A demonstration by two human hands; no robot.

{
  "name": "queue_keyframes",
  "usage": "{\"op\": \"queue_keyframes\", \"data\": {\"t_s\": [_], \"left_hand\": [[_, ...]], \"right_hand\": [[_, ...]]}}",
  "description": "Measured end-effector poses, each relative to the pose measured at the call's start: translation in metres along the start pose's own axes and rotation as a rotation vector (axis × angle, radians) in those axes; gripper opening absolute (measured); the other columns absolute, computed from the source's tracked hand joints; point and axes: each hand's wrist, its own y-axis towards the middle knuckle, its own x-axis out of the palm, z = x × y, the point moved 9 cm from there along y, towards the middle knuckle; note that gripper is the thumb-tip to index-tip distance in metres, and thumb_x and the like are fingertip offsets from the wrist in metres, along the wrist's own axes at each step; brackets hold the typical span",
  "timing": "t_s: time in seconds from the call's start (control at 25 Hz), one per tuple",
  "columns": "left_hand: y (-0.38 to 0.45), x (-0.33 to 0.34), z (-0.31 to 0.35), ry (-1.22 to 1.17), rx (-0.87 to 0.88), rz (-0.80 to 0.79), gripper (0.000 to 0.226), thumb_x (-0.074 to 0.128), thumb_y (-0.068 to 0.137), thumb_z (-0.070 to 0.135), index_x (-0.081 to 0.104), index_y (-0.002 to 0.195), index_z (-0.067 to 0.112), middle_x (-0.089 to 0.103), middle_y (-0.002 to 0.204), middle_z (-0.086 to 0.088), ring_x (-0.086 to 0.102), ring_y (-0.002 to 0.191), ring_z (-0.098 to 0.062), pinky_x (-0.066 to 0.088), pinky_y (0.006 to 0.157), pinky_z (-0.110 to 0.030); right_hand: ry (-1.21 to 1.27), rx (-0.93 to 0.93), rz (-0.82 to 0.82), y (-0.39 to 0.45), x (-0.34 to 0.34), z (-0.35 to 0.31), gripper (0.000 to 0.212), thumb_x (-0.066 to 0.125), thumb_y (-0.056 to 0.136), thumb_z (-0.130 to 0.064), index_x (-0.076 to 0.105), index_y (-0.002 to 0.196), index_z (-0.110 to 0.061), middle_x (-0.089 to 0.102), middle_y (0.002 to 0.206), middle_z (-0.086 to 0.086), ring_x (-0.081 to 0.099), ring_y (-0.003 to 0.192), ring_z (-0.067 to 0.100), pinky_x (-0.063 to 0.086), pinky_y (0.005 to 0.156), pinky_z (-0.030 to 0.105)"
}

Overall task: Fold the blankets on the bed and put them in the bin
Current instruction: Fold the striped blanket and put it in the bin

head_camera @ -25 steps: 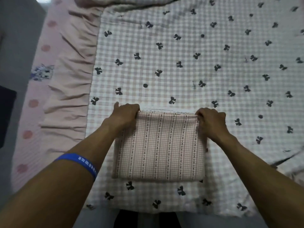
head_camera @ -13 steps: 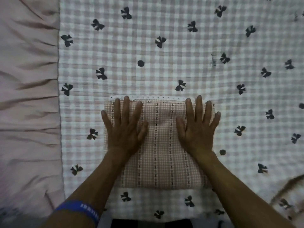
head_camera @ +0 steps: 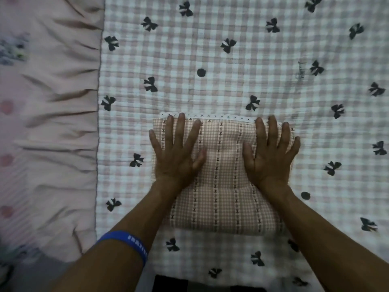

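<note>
A folded pink checked blanket [head_camera: 223,186] with dark stitched stripes and a white lace edge lies as a thick rectangle on the bed. My left hand [head_camera: 177,153] lies flat on its left half, fingers straight and spread. On the blanket's right half my right hand [head_camera: 270,155] presses down the same way. Beneath it spreads a larger checked blanket with black bows [head_camera: 210,60], unfolded over the bed. No bin is in view.
A pink ruffled bed skirt [head_camera: 56,123] hangs along the bed's left side. A blue wristband [head_camera: 124,242] sits on my left forearm. The near edge of the bed runs along the bottom, with dark floor below it.
A second ago both hands gripped the far edge of the folded blanket. They have since opened and lie flat on top of it, and the view has moved closer.
</note>
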Motion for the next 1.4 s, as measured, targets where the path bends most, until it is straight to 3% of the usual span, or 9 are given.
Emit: {"op": "queue_keyframes", "data": {"t_s": [0.16,0.32,0.44,0.52,0.64,0.76,0.92,1.24,1.4], "left_hand": [[-0.040,-0.030,0.000,-0.044,-0.082,0.005,0.067,0.033,0.097,0.055,0.017,0.155,0.025,0.006,0.162,-0.010,0.001,0.149,-0.029,0.005,0.112,-0.068],[-0.144,-0.020,-0.015,-0.108,-0.207,-0.126,0.072,0.020,0.094,0.067,0.008,0.155,0.032,-0.002,0.163,-0.007,-0.003,0.150,-0.028,0.007,0.113,-0.066],[-0.171,0.005,-0.049,-0.220,-0.384,-0.249,0.076,0.010,0.087,0.076,-0.013,0.151,0.042,-0.008,0.162,-0.009,-0.008,0.149,-0.025,0.002,0.116,-0.062],[-0.167,0.000,-0.044,-0.220,-0.355,-0.250,0.076,0.014,0.089,0.074,-0.009,0.152,0.038,0.011,0.160,-0.018,0.011,0.147,-0.032,0.001,0.115,-0.063],[-0.144,-0.017,-0.035,-0.210,-0.301,-0.219,0.077,0.023,0.091,0.073,-0.009,0.152,0.037,0.046,0.141,-0.022,0.044,0.130,-0.035,-0.004,0.116,-0.060],[-0.119,-0.022,-0.046,-0.402,-0.388,-0.275,0.076,0.038,0.095,0.059,-0.015,0.148,0.045,0.045,0.145,-0.014,0.037,0.137,-0.030,-0.007,0.115,-0.061],[-0.130,-0.052,-0.046,-0.453,-0.391,-0.256,0.074,0.038,0.100,0.021,-0.011,0.150,0.042,0.052,0.138,-0.009,0.032,0.139,-0.024,-0.011,0.114,-0.062],[-0.298,-0.190,-0.153,-0.661,-0.686,-0.012,0.074,0.041,0.094,0.019,-0.001,0.152,0.036,0.034,0.154,0.008,0.033,0.139,-0.016,0.002,0.115,-0.061],[-0.396,-0.278,-0.277,-0.585,-0.862,0.083,0.078,0.043,0.095,0.021,-0.010,0.149,0.040,0.029,0.155,0.008,0.025,0.143,-0.014,0.004,0.117,-0.058]], "right_hand": [[0.078,0.087,0.058,-0.034,-0.041,-0.009,0.066,0.033,0.100,-0.050,0.014,0.157,-0.023,0.007,0.165,0.010,0.005,0.150,0.037,0.010,0.113,0.067],[-0.022,-0.158,0.050,-0.149,-0.039,-0.026,0.063,0.040,0.099,-0.051,0.029,0.154,-0.022,0.021,0.162,0.012,0.017,0.148,0.040,0.017,0.112,0.067],[0.060,0.056,-0.120,-0.153,-0.017,0.033,0.068,0.028,0.096,-0.063,0.016,0.156,-0.032,0.007,0.165,0.007,0.013,0.149,0.038,0.015,0.112,0.067],[0.186,0.226,-0.269,-0.148,-0.008,0.051,0.071,0.019,0.092,-0.072,-0.002,0.154,-0.044,-0.004,0.165,0.007,0.005,0.149,0.036,0.005,0.116,0.063],[0.303,0.291,-0.285,-0.135,-0.021,0.049,0.073,0.035,0.091,-0.072,0.001,0.150,-0.047,0.027,0.158,0.013,0.025,0.143,0.036,0.005,0.114,0.061],[0.516,0.417,-0.263,-0.111,-0.048,0.044,0.065,0.057,0.089,-0.051,0.022,0.142,-0.040,0.052,0.140,0.008,0.050,0.124,0.033,0.020,0.109,0.058],[0.407,0.316,-0.126,-0.114,-0.095,0.021,0.052,0.050,0.094,-0.022,0.033,0.142,-0.034,0.052,0.128,0.013,0.053,0.110,0.033,0.026,0.102,0.054],[0.410,-0.112,0.009,-0.157,-0.250,-0.163,0.053,0.060,0.091,-0.020,0.047,0.141,-0.031,0.057,0.101,0.011,0.060,0.082,0.034,0.047,0.081,0.049],[0.497,-0.267,-0.068,-0.190,-0.305,-0.329,0.056,0.063,0.091,-0.021,0.046,0.142,-0.036,0.058,0.109,0.010,0.058,0.097,0.033,0.043,0.090,0.049]]}}
